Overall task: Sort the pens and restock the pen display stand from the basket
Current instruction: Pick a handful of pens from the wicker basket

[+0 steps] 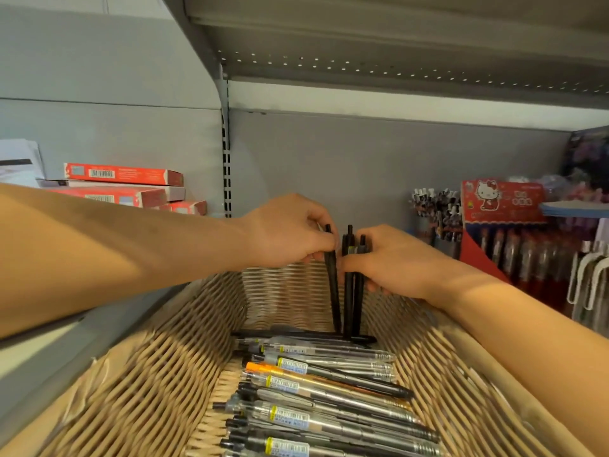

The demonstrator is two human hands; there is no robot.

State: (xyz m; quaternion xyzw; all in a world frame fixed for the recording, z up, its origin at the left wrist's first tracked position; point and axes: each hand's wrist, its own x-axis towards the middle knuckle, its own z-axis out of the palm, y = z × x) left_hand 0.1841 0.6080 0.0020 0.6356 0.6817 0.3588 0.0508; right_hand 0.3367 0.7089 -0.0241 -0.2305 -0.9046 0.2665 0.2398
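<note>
- Two bare hands meet above the far end of a woven wicker basket [158, 367], each holding black pens upright.
- The left hand [290, 230] pinches a single black pen [332, 282] near its top between thumb and curled fingers; the pen's lower end reaches down to the pens lying in the basket.
- The right hand [392, 262] has its fingers curled round a small bunch of black pens [352, 285], at least three, standing side by side just beside the single pen; their lower ends also reach the pile.
- Many more pens [329, 390] lie flat along the basket floor, mostly clear or grey barrels with black tips, one with an orange barrel [263, 368] among them.
- Several of the lying pens carry white barcode stickers with a yellow edge; the print on them is too small to read.
- To the right stands a red pen display box [507, 201] printed with a Hello Kitty figure and some white characters that cannot be made out; red-toned pens [527, 258] stand in rows in front of it.
- Left of that box, a cluster of pens with black-and-white patterned tops [435, 202] stands upright.
- At the far right, white-clipped pens [590, 278] show at the edge.
- On the left, red flat boxes [122, 174] with white barcode labels are stacked on the grey shelf [43, 354]; their text is unreadable.
- A perforated grey metal shelf [395, 65] hangs overhead.
</note>
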